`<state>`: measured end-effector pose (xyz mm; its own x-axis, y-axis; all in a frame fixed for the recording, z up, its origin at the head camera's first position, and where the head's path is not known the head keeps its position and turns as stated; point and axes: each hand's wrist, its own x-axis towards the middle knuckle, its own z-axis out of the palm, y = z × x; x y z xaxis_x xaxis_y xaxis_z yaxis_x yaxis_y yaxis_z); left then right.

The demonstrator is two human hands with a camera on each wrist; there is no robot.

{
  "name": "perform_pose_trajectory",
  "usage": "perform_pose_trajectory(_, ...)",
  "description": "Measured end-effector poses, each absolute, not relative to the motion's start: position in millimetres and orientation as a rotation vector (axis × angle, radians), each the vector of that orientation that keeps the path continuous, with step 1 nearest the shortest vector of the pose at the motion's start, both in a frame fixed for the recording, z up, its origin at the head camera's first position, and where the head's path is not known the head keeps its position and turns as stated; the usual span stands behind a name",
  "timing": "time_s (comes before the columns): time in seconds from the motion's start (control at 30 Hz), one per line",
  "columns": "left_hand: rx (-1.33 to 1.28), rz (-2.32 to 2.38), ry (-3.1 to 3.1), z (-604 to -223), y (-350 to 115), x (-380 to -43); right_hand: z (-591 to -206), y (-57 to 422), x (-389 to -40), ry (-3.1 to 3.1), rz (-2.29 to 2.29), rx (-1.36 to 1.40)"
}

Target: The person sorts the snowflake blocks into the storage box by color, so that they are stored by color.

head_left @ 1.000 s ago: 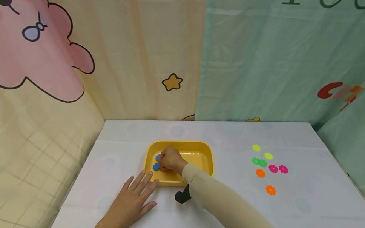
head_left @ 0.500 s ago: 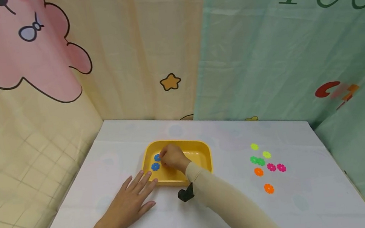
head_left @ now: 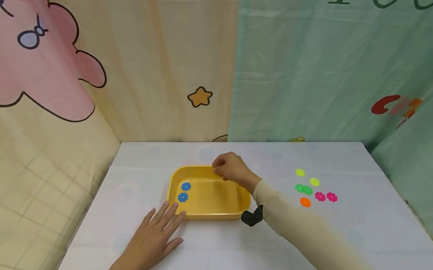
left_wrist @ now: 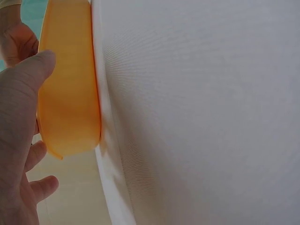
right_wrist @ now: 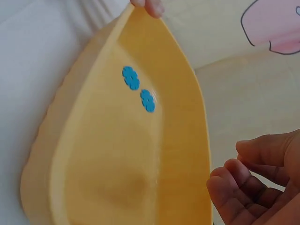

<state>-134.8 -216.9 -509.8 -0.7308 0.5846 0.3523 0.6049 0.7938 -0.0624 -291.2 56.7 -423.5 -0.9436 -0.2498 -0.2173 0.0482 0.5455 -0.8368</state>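
Two blue notched plastic discs, one (head_left: 186,186) behind the other (head_left: 182,197), lie flat in the left end of a yellow tray (head_left: 212,201). My left hand (head_left: 153,244) is spread out, its fingertips touching the tray's near left corner; in the left wrist view the thumb (left_wrist: 40,65) lies along the tray's side. Over the tray's far right part hovers my right hand (head_left: 234,169). Its fingers are loosely bent, and the right wrist view shows nothing between thumb and fingers (right_wrist: 229,183).
Right of the tray, more notched discs lie on the white table (head_left: 216,261): yellow (head_left: 314,182), green (head_left: 307,190), pink (head_left: 320,196) and orange (head_left: 305,202). Printed curtains (head_left: 152,71) stand behind the table and along its sides.
My right hand has lifted away from the blue discs and moved right and back. Its forearm now covers the nearer orange disc. The left hand stays in place.
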Motion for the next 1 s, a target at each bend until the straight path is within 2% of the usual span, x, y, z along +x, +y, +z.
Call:
perform_pose_trajectory(0.23,-0.928,-0.092,-2.570,-512,-218,-133,-417,128,-298,2.514,-1.398,0.027)
perform_pose_trajectory(0.5,-0.932,-0.121,-2.544,-511,-217,-135,-420,205,-297,2.556,-1.409,0.091)
perform_pose_trajectory(1.0,-0.958,-0.142,-2.508,-510,-216,-136,-430,271,-282,2.556,-1.418,0.199)
